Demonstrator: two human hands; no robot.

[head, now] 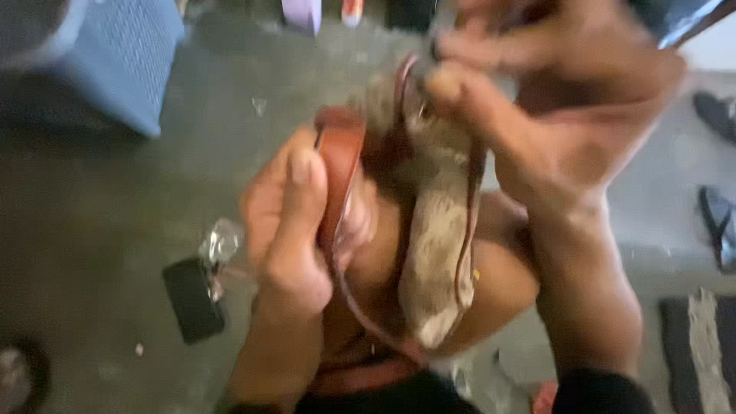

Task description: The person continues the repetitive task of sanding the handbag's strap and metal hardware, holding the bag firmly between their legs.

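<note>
- Head view: the left hand grips a brown strap of a shoe, thumb pressed along it; the shoe is held up between the hands over a knee.
- The right hand pinches the shoe's top edge near the heel, fingers closed on it.
- The step looks like fitting or pulling the strap onto the upper; the next move likely needs a steady left hold while the right tugs.
- Motion blur smears the right fingers; whether they hold a tool or thread I cannot tell.
- On the floor lie a black block, a blue crate and sandals, partly cut off.
</note>
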